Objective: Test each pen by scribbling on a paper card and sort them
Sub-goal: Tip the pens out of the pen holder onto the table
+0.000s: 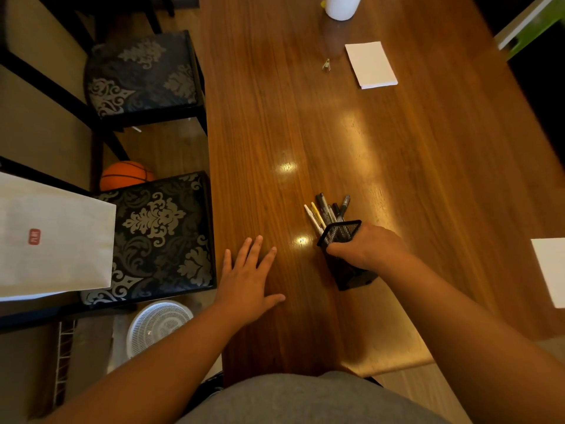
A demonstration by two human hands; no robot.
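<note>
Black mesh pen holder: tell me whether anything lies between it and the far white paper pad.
Nothing visible does. The right hand grips the black mesh pen holder; the brown wooden table between it and the white paper pad shows only glare. A small metal clip lies left of the pad.

- Pens (328, 211): lower ends hidden inside the mesh holder (339, 232). The exact count is uncertain and the markings are too small to read.
- Mesh holder: midsection covered by the right hand (367, 247) gripping it.
- White cylinder (342, 7), 12 o'clock on the table (428, 148): top cut off by the frame edge, kind unclear.
- Small metallic item (326, 65), at 9 o'clock of the white pad (371, 64): too small to identify.
- Paper card (550, 270), 3 o'clock: right part cut off.
- White bag (55, 240), 9 o'clock: left part cut off, red mark (34, 236) illegible.
- Basketball (125, 175): lower part hidden behind a chair seat (159, 234).
- Green-and-white object (532, 22), 1 o'clock: blurred and cut off.
</note>
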